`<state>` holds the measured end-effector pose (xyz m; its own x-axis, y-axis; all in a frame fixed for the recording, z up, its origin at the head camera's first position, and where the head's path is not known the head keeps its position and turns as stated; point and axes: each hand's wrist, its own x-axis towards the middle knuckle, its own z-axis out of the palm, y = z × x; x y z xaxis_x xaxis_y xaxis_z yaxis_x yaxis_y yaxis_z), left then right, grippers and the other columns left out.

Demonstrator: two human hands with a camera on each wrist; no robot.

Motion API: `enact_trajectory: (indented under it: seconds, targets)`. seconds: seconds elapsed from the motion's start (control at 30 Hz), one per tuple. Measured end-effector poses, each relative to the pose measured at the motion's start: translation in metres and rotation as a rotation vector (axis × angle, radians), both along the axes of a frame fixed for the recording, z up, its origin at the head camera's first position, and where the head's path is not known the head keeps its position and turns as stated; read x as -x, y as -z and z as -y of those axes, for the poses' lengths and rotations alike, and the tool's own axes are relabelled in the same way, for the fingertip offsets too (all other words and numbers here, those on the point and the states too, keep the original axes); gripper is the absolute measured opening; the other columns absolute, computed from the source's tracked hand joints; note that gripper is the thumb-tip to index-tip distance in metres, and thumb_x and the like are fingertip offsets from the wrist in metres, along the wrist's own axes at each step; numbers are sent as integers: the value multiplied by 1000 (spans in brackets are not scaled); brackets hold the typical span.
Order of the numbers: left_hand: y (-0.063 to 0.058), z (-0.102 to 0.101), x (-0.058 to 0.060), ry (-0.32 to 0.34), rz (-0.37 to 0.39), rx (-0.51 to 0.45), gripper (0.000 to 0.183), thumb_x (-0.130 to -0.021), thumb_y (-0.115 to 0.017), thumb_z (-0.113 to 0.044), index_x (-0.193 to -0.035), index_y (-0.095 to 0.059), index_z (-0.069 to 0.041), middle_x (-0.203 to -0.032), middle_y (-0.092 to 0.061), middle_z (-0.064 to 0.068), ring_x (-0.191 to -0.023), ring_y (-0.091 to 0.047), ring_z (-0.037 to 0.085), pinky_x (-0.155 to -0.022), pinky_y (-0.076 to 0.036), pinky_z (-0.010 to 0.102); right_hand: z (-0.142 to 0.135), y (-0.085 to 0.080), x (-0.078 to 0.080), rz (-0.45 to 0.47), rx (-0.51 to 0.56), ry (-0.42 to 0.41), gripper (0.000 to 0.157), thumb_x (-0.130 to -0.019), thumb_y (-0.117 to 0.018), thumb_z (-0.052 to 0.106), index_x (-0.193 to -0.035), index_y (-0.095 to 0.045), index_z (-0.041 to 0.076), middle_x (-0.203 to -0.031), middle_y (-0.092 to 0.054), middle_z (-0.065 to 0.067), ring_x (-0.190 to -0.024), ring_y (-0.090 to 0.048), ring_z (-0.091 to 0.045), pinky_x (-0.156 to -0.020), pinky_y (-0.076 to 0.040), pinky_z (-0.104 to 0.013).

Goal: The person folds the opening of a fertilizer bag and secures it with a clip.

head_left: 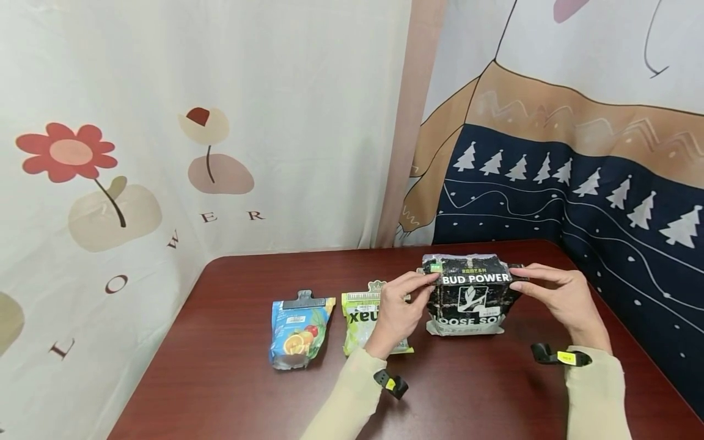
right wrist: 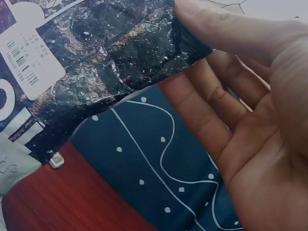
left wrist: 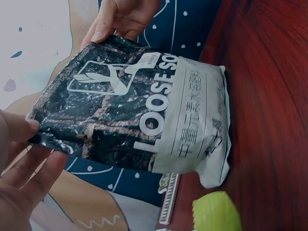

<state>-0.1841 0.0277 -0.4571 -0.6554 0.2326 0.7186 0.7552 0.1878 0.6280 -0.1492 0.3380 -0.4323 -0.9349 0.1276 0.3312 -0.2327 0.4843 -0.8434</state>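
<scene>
A black soil bag point(head_left: 473, 305) printed BUD POWER and LOOSE SOIL stands upright at the table's right rear, its pale bottom band at the tabletop. My left hand point(head_left: 400, 310) pinches its upper left corner between thumb and fingers. At the upper right corner my right hand point(head_left: 566, 299) pinches the dark plastic, thumb in front and fingers behind. In the right wrist view, the bag's barcode label point(right wrist: 32, 62) shows beside the thumb. Behind my left hand, a green bag point(head_left: 357, 333) with a clip along its top is partly covered.
Left of the green bag a blue pouch point(head_left: 297, 336) with fruit pictures stands on the reddish-brown table point(head_left: 220, 379), a dark clip point(head_left: 304, 299) across its top. A white curtain point(head_left: 308, 122) and a navy patterned cloth point(head_left: 506, 208) hang behind the table.
</scene>
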Motion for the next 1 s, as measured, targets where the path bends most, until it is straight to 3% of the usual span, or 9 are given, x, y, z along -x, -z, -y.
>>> enact_trajectory:
  seconds: [0.3,0.53,0.67,0.77,0.87,0.93,1.0]
  targets:
    - [-3,1,-2,-27,8,79,19,-100,-68,-14,-117,-78,-14,-101,-75,-1,-69,-52,3,-60,-41,11,-1,-6,-4,7,-78,-50,26,-90,-80,15,-114,-78,6,-100,-73,9,-96,-61,-7,-76,-52,-14]
    - [-5,-1,-3,-56,3,59,13,-97,-71,-11,-107,-80,-13,-92,-66,-1,-66,-55,2,-59,-49,15,-1,-9,-4,-29,-89,-81,16,-89,-80,10,-104,-80,4,-96,-71,6,-88,-63,-7,-72,-51,-15]
    - [-6,-2,-3,-93,-5,87,11,-97,-71,-12,-102,-81,-14,-98,-60,0,-88,-59,11,-76,-50,19,0,-9,-3,-43,-92,-91,11,-90,-79,8,-99,-81,3,-102,-68,8,-92,-63,-2,-73,-51,-13]
    - [-6,-2,-3,-105,-25,101,11,-97,-70,-12,-100,-80,-14,-104,-65,1,-102,-59,16,-84,-49,23,1,-10,-2,-70,-116,-107,8,-90,-78,7,-97,-81,5,-108,-68,6,-103,-61,-4,-74,-52,-13]
    - [-4,-2,-3,-84,-33,92,11,-99,-68,-11,-102,-78,-13,-102,-73,0,-84,-62,11,-74,-49,17,3,-11,-3,-70,-130,-113,8,-90,-78,9,-98,-81,8,-106,-72,5,-103,-61,-7,-74,-52,-15]
    - [-4,-2,-3,-66,-30,82,12,-99,-67,-11,-104,-78,-13,-99,-76,0,-68,-57,6,-64,-45,12,4,-12,-4,-47,-118,-114,8,-91,-78,10,-98,-80,8,-101,-74,6,-98,-64,-8,-74,-53,-16]
    - [-3,-3,-3,-55,-23,76,13,-100,-66,-11,-106,-77,-14,-98,-77,0,-63,-53,4,-61,-40,10,5,-13,-4,-29,-117,-108,7,-91,-78,11,-98,-79,9,-95,-75,7,-90,-65,-9,-73,-54,-17]
